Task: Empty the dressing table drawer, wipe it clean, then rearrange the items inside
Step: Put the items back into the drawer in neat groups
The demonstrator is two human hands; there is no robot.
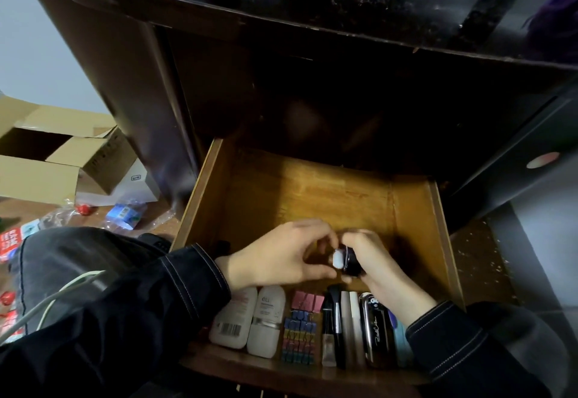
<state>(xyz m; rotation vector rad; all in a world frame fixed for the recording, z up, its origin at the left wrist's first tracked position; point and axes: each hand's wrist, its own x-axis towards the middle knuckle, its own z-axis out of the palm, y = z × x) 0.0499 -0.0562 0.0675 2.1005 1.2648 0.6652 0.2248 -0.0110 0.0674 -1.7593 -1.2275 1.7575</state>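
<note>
Rearranging stage, by the look of it. The drawer is pulled out of the dark dressing table, its back half bare wood, and a tidy row is already lined up against the near edge.

Both hands are together over the middle of the drawer. The right hand is wrapped around a small dark jar with a white end facing the camera. The left hand has its fingertips pinched at that white end, so it's either steadying the jar or twisting a cap (can't tell which from here).

Row along the front, left to right:
- two white bottles, lying side by side, touching
- stack of coloured binder clips
- makeup brush with slim tubes beside it
- glossy black case, partly under the right wrist

How I'd do this step well:
- close the cap fully before letting go, or it may leak onto the wiped wood
- set the jar upright just behind the row, not on top of it
- keep the right wrist high, since it's hovering over the black case and could knock the row askew
- release only once the jar sits flat

Cardboard boxes and loose packets sit on the floor to the left, well apart from the drawer.
</note>
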